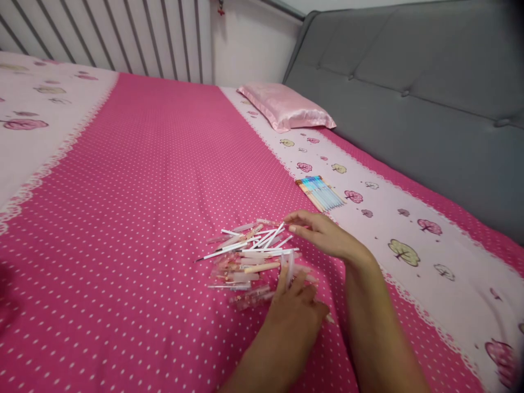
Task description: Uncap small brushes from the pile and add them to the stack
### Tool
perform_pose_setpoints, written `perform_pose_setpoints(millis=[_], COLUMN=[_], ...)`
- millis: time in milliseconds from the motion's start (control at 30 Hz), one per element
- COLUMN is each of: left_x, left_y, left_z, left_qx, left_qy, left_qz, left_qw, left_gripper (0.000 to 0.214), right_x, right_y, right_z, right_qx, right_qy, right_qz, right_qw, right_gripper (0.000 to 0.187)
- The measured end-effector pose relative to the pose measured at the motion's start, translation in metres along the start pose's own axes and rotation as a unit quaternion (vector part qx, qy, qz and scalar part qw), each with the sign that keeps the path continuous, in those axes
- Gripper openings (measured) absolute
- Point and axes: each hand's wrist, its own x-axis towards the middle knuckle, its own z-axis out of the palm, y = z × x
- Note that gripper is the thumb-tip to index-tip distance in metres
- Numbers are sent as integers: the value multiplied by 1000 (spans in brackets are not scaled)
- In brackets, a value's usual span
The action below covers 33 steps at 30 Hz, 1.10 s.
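Note:
A loose pile of gel pens and white pen refills (270, 250) lies on the pink dotted bedspread. The pens (241, 277) are mostly pale pink and see-through; one peach pen (262, 267) lies across the middle. My left hand (301, 300) is over the near right side of the pile, fingers curled down around a pale, clear pen (290, 266) that stands up by the fingertips. Part of what it grips is hidden by the hand. At the pile's far right edge, my right hand (317, 232) has thumb and fingers apart, its fingertips close to the end of a slanted white refill.
A neat row of blue and cream pens (321, 194) lies beyond my right hand. Farther back is a pink satin pillow (286, 106) against the grey padded headboard (409, 82). Upright pale slats (123, 38) border the far left side of the bed.

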Motion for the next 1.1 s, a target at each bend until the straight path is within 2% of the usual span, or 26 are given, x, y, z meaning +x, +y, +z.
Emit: perform_pose_setpoints(millis=[100, 300, 500, 633, 733, 900, 1100], left_x=[8, 17, 11, 7, 5, 2, -6], left_y=[-2, -10, -14, -20, -22, -25, -33], left_z=[12, 27, 12, 2, 0, -3, -17], left_qx=[13, 55, 95, 79, 65, 53, 55], left_qy=[36, 116, 190, 266, 295, 334, 369], left_qz=[-24, -39, -118, -189, -230, -232, -243], left_qw=[999, 991, 970, 942, 925, 912, 895], left_gripper=[29, 15, 20, 19, 17, 13, 15], right_x=[-1, -4, -4, -5, -6, -9, -13], right_y=[-1, -2, -2, -2, -3, -8, -8], right_z=[-1, -3, -1, -2, -3, -5, -5], right_qx=[-10, -22, -50, -77, -97, -111, -117], right_qy=[-1, 3, 4, 2, -8, -12, 1], right_qz=[7, 14, 23, 39, 53, 67, 66], right_qw=[1000, 1000, 998, 996, 994, 992, 991], right_gripper=[22, 23, 25, 25, 25, 29, 29])
